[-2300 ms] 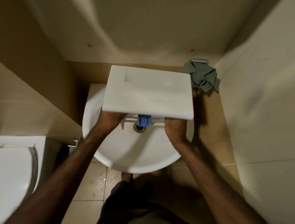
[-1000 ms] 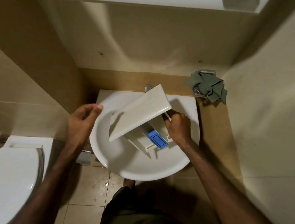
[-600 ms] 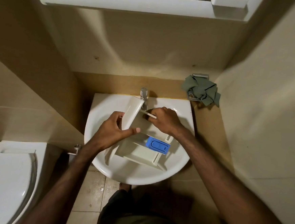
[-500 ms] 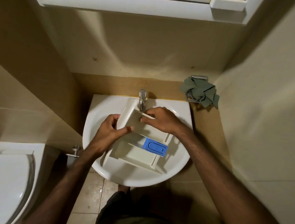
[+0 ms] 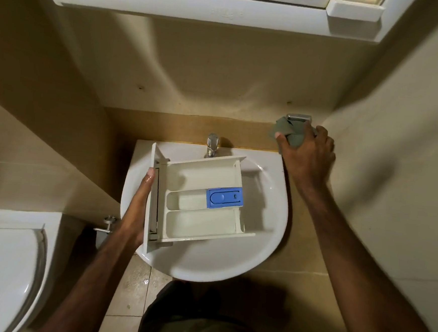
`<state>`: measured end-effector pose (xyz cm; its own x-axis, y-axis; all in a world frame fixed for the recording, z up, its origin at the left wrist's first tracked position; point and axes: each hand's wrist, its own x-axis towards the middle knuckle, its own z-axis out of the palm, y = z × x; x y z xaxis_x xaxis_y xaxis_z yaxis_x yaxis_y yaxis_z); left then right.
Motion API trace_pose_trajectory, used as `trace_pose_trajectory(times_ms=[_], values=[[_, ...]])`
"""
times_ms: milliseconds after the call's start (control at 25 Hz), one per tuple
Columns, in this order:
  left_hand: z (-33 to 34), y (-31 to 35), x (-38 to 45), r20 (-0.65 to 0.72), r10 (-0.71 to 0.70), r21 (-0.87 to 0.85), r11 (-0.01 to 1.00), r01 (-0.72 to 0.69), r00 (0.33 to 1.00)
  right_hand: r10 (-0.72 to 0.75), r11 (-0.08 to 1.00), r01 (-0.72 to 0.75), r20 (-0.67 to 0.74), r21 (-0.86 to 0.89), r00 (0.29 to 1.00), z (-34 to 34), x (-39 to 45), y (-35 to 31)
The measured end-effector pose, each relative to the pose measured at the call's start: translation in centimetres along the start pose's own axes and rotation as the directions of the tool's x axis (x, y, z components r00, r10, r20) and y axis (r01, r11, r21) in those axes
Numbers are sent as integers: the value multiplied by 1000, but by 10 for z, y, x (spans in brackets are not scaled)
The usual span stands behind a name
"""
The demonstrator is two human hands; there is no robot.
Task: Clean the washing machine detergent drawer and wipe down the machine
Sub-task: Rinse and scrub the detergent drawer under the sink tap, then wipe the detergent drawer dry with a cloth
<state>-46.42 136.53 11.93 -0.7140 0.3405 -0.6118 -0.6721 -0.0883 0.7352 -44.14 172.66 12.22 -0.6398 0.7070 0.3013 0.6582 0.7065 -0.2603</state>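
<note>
The white detergent drawer [image 5: 199, 203] lies open side up over the white sink [image 5: 264, 248], its front panel on the left. A blue cap [image 5: 224, 197] sits in its middle compartment. My left hand [image 5: 137, 206] holds the drawer by the front panel, thumb on the panel's edge. My right hand [image 5: 305, 157] reaches to the back right and grips the grey-green cloth [image 5: 287, 132], which hangs on a metal holder [image 5: 299, 117] at the wall.
A chrome tap [image 5: 211, 144] stands at the back of the sink, just behind the drawer. A white toilet [image 5: 3, 266] is at the lower left. A white cabinet edge [image 5: 199, 4] runs overhead. Tiled walls close in on both sides.
The drawer has been turned open side up and laid flat over the sink. My right hand has let go of it and moved to the back right onto the cloth.
</note>
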Motion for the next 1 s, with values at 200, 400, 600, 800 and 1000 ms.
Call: trace_pose_trajectory(times_ms=[200,400,600,800,1000], values=[[-3,5,9,6,-40,-37,998,41,999,-55,979,50,-15,-199,998,16,7,-10],[-3,15,17,17,-40,-33,999,40,999,-204,974,204,8,-102,979,11,20,11],[-5,14,27,1,-44,-43,998,44,999,-152,913,224,-226,341,962,-25,0,-8],[1,7,34,4,-111,-74,991,111,994,-484,660,419,-74,623,872,-56,-100,-99],[-2,5,47,-32,-30,7,1000,30,999,-663,731,627,59,271,747,-20,-147,-114]])
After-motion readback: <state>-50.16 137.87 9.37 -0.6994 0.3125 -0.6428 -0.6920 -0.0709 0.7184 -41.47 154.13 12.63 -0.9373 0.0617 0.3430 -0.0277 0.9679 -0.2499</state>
